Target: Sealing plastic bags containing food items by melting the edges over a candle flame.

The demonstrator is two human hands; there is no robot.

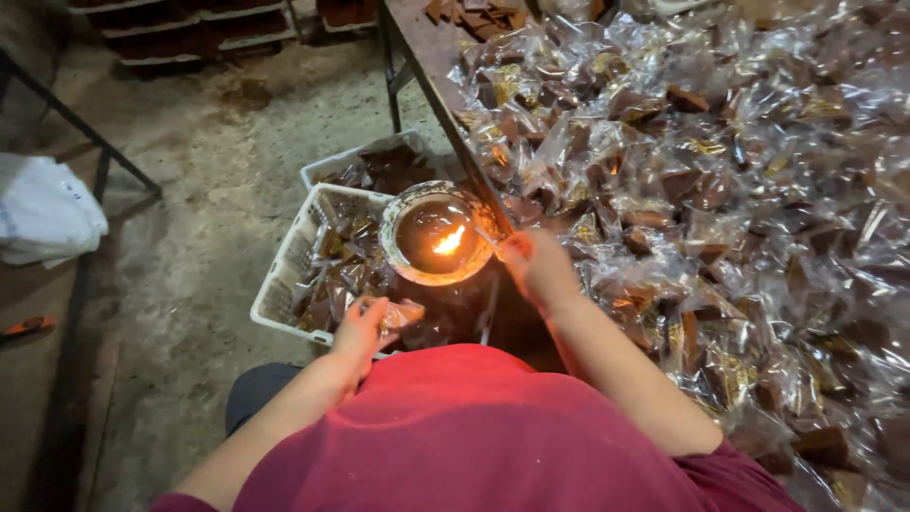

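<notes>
Left hand: low over the white basket, grip closed on a clear-wrapped brown piece, the packet, held just above the packets already in there.
Right hand: at the bench edge, just beside the bowl; fingers pinched together on sth thin and pale. Can't tell what it is, too small/blurred.
Bowl: round, pale rim, dark inside, sits atop the basket by the bench edge.
Flame: small, burning in the bowl's middle, near the right hand's fingertips.
Bench load: heaped w/ clear-wrapped brown pieces, edge to edge; a few bare brown pieces at the far end.
Second basket: behind the first, also holds wrapped pieces.
Doing it well (my read): keep wrap edges & fingers to the side of the flame, not over it; brief touch only, plastic goes fast. Steady the bowl's perch; it looks tippable. Keep loose packets clear of the rim.
</notes>
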